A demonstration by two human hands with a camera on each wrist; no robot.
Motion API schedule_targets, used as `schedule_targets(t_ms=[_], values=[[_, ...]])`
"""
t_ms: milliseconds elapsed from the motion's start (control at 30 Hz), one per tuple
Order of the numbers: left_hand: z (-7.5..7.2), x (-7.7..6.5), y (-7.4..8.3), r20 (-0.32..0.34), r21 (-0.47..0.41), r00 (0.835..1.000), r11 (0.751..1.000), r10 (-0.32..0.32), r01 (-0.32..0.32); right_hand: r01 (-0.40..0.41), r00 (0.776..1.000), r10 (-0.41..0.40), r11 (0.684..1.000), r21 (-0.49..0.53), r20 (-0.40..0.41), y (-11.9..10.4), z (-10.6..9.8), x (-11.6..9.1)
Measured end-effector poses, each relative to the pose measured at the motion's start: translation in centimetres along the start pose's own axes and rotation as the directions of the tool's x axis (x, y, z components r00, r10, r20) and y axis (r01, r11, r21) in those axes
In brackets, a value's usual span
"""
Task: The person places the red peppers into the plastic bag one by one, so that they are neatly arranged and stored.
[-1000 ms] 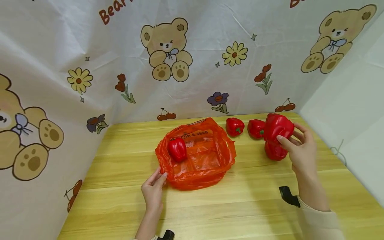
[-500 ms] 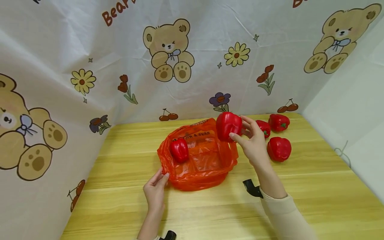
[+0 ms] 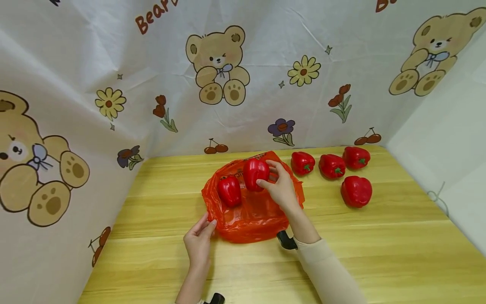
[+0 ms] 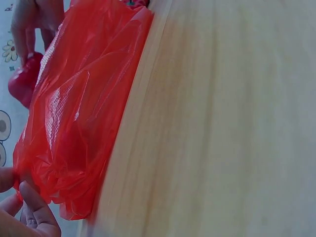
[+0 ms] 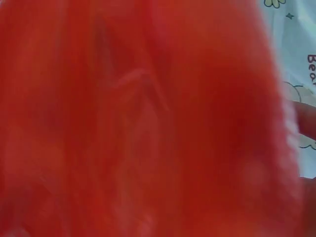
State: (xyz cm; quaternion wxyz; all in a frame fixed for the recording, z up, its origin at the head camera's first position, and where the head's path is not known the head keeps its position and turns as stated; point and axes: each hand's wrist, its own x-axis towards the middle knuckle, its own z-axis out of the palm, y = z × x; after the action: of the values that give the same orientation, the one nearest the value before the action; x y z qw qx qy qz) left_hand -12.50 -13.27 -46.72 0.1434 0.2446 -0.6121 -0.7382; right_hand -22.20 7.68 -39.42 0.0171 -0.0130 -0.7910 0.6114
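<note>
My right hand [image 3: 282, 188] grips a red bell pepper [image 3: 255, 174] over the mouth of an orange-red plastic bag [image 3: 250, 230]. Inside the bag, on its left side, lies another red bell pepper [image 3: 229, 191]. With thumb and fingers my left hand [image 3: 199, 240] pinches the bag's near-left rim. The left wrist view shows the bag's crumpled side, that pinch, and the held pepper [image 4: 24, 81] beyond the bag's rim. In the right wrist view the blurred bag [image 5: 148, 123] fills most of the picture and hides the pepper.
Several red bell peppers [image 3: 356, 191] stand on the wooden table [image 3: 398, 253] to the right of the bag, some near its back edge. A white cloth [image 3: 265, 25] printed with bears hangs behind and at the left. At the right is a white wall [image 3: 455, 147].
My right hand has carried the bell pepper leftward from the group at the right to above the bag's mouth. The left hand keeps its pinch on the rim.
</note>
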Motion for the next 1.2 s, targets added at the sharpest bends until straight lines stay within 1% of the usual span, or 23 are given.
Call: schedule_targets(t_ms=[100,233,300,533,933,1200], values=[[0.0,0.0,0.0,0.001,0.004,1.000,1.000,0.002,-0.002,-0.025,1.000,0.025,1.000,-0.003,0.000,0.7,0.8,0.4],[0.0,-0.1,0.0,0.001,0.007,1.000,1.000,0.000,0.000,-0.045,0.999,0.045,0.998,-0.035,-0.010,1.5,1.6,0.8],[0.0,-0.1,0.0,0.002,0.006,1.000,1.000,-0.003,0.003,-0.051,0.999,0.051,0.997,-0.053,-0.013,2.0,1.9,1.0],[0.1,-0.1,-0.1,0.003,0.012,1.000,1.000,-0.012,0.012,-0.093,0.995,0.092,0.993,-0.066,-0.025,3.1,2.7,1.2],[0.1,0.0,-0.2,0.007,0.011,1.000,1.000,-0.008,0.008,-0.086,0.996,0.083,0.994,-0.063,-0.038,4.4,3.7,1.7],[0.1,0.0,-0.2,0.007,0.006,1.000,1.000,-0.005,0.005,-0.098,0.995,0.096,0.993,-0.068,-0.032,4.9,3.9,1.9]])
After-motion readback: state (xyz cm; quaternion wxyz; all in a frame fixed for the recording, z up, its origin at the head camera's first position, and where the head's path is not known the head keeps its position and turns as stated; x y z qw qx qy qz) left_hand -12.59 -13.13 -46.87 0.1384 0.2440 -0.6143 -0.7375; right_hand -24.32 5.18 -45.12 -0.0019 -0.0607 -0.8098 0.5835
